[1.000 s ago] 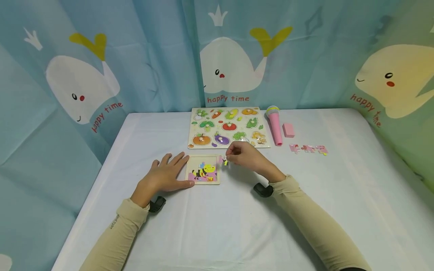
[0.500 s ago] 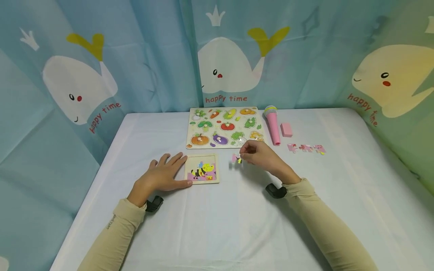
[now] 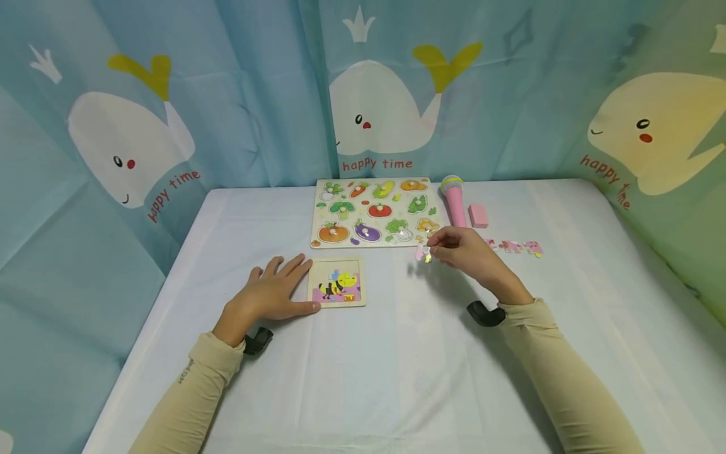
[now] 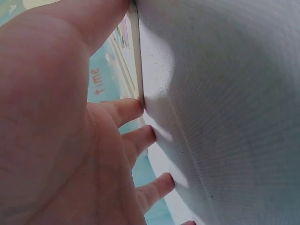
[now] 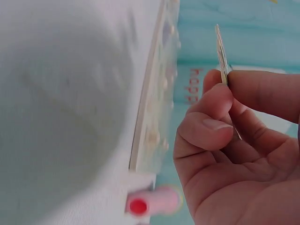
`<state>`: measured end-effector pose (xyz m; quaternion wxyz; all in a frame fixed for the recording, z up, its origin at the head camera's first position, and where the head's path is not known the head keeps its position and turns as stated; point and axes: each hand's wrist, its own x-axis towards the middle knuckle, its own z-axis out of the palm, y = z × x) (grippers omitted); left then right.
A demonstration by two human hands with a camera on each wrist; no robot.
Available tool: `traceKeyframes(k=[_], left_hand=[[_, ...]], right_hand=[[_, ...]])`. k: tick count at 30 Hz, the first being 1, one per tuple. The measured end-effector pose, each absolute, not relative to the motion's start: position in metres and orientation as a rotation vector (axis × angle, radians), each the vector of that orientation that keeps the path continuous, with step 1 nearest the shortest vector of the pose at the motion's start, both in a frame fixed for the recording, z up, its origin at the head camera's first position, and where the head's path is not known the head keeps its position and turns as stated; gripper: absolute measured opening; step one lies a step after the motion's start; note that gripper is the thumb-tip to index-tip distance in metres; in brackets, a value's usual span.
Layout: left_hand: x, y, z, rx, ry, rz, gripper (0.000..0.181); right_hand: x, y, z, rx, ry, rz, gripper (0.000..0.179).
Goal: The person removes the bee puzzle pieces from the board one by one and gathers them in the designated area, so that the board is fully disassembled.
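Note:
My right hand (image 3: 467,252) pinches a small pink and yellow jigsaw piece (image 3: 423,254) above the table, just in front of the vegetable board's right corner. Seen edge-on in the right wrist view, the jigsaw piece (image 5: 220,51) is thin and sits between thumb and fingertips. My left hand (image 3: 269,295) lies spread at the left side of a wooden puzzle frame (image 3: 363,284), with thumb and a finger touching its edge. Inside the frame, a bee picture (image 3: 338,287) fills the lower part, while the upper part shows bare wood.
Behind stands a vegetable peg puzzle board (image 3: 388,230). To its right lie a pink toy microphone (image 3: 455,205) and a pink block (image 3: 478,215). Several pink jigsaw pieces (image 3: 512,246) lie in a row beyond my right hand, partly covered by it. A whale-print curtain (image 3: 272,94) hangs behind the table.
My right hand has moved right and slightly away from me, carrying the jigsaw piece from beside the frame's right edge to near the vegetable board's corner. The left hand stays at the frame.

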<state>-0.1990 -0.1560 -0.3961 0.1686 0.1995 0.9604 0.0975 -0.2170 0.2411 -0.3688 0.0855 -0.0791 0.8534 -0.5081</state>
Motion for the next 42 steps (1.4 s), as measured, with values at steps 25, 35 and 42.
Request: traceKeyframes(k=[25,35,42], left_hand=[[-0.200,-0.162,-0.399,0.577,2.734,0.294,0.100],[-0.202,-0.157,-0.398,0.586,2.737,0.280,0.100],[-0.200,-0.157,-0.397,0.577,2.728,0.299,0.099]], right_hand=[[-0.223,0.314,-0.361,-0.057,2.627,-1.418,0.027],[-0.220,0.346,-0.366,0.013,2.692,-1.257,0.026],[-0.222,0.359,-0.371,0.044,2.668,-1.152,0.027]])
